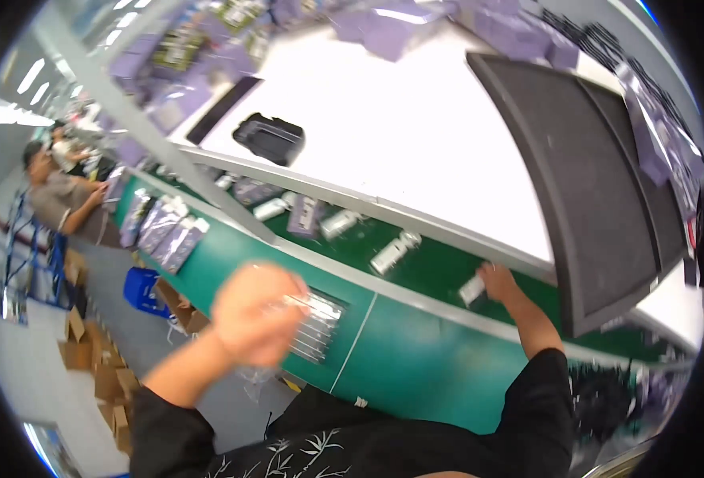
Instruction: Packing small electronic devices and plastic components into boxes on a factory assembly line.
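My left hand (260,311) is raised over the near green bench and smeared by motion. Its fingers are closed, with a small shiny bit at the fingertips that I cannot make out. Behind it on the bench lies a clear plastic-covered sheet with pale lines (318,325). My right hand (497,281) reaches across to the green belt, its fingers round the end of a small white box-shaped device (472,291). Further left along the belt lie another white device (392,253), a third white device (340,224) and a purple box (305,217).
Beyond a pale rail stands a white worktop (400,119) with a black plastic tray (270,139). A large dark panel (607,183) is at right. Purple packs (178,239) lie on the bench's left end. A co-worker (73,199) and cardboard boxes (101,358) are at left.
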Demonstrator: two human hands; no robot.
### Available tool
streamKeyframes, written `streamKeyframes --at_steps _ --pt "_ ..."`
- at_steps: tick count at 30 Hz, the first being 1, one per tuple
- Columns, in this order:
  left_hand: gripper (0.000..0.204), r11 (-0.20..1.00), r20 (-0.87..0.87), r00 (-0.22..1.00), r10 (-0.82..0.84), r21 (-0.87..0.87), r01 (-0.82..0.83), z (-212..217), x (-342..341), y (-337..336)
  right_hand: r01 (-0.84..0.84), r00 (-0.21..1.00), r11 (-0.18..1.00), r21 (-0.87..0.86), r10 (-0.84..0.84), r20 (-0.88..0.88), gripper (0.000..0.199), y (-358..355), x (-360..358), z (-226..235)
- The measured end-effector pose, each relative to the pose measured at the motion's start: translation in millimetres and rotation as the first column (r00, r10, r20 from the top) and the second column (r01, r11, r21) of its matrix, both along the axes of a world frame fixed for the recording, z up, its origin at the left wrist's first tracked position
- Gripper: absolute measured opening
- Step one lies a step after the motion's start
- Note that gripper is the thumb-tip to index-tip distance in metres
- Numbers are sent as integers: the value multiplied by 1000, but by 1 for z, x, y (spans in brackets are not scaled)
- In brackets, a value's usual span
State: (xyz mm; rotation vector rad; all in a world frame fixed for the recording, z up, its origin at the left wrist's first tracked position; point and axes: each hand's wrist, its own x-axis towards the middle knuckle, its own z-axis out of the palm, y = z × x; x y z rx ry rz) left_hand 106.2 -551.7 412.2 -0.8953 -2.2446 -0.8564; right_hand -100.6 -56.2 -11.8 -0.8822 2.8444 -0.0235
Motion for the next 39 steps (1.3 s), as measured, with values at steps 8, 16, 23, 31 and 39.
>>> streamKeyframes --at_steps 8,16,23,31,39 --pt "70 755 236 731 640 -369 -542 177 -276 51 -376 921 891 254 389 -3 40 -9 -18 34" --pt "68 582 -84 699 710 -488 -650 138 -287 52 86 988 959 -270 -46 150 54 -63 118 136" --pt "88 927 879 474 -49 216 -306 123 60 -17 188 968 854 -485 -245 -56 52 -53 179 272" --pt "74 878 935 -6 -354 330 -348 -52 34 23 -156 982 952 -263 120 -149 40 -97 161 343" --pt "52 813 934 352 -59 250 -526 -153 10 74 -190 982 956 -225 184 -49 24 35 91 190"
